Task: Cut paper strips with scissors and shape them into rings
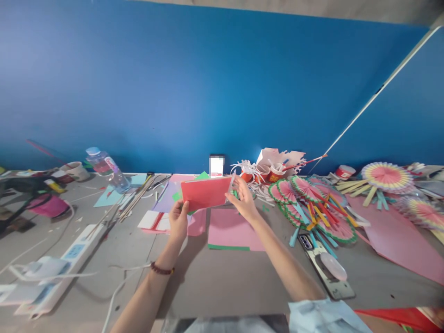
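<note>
A stack or folded piece of red paper (204, 193) is raised above the desk in front of me. My left hand (178, 221) pinches its lower left corner, thumb on the front face. At the opposite edge, my right hand (244, 200) has its thumb and fingers closed around the side, where a thin whitish, see-through strip (230, 185) runs along the paper. I cannot tell whether this strip is tape. Beneath the hands lie pink sheets (234, 226) with a green edge (229, 247) showing at the front.
To the right are pleated paper fans (298, 194), a phone (326, 266) and a large pink sheet (398, 236). Red cups (275, 173) with paper strips stand behind. A small screen (217, 165) leans at the wall. Leftward are a bottle (113, 169), sticks (137, 196) and a power strip (65, 266).
</note>
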Motion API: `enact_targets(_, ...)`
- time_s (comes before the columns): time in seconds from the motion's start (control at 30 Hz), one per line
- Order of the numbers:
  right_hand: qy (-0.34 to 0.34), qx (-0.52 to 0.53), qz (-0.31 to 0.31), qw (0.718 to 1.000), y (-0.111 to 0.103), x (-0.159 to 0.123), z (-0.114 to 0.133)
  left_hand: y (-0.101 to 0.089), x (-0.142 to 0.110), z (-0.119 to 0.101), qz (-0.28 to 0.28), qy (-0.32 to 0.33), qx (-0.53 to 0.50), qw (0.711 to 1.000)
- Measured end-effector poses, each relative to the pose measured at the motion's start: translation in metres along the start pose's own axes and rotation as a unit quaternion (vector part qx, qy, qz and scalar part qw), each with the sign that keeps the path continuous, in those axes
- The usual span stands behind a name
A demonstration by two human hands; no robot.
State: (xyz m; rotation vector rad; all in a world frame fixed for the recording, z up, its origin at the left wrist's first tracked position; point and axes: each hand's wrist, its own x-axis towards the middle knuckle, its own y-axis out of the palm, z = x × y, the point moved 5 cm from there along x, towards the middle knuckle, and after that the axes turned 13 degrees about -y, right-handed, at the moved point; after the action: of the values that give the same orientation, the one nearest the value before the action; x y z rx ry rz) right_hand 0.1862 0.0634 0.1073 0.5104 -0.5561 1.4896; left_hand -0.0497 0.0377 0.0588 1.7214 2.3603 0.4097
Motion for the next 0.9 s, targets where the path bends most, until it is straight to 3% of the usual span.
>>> enact_targets(0.1,0.04,0.057,0.017,0.997,-0.005,0.005,-0.006,0.001,-0.001,0.0,0.008,0.002,0.007,1.0)
enact_targets(0.3,0.127,0.089,-0.026,0.988,-0.015,0.008,-0.009,0.001,0.001,0.006,0.022,-0.009,-0.005,1.0)
enact_targets(0.43,0.111,0.117,0.021,0.987,-0.011,0.008,0.001,0.0,0.005,0.009,0.036,-0.032,-0.046,0.998)
enact_targets(0.6,0.125,0.182,0.136,0.966,-0.004,0.004,0.01,0.002,0.006,0.006,0.041,-0.05,-0.084,0.994)
enact_targets(0.77,0.116,0.168,0.167,0.964,-0.005,0.003,0.019,0.006,0.003,0.007,0.048,-0.067,-0.105,0.991)
enact_targets(0.9,0.067,0.122,0.194,0.971,-0.005,0.002,0.03,0.008,0.001,0.01,0.051,-0.087,-0.111,0.989)
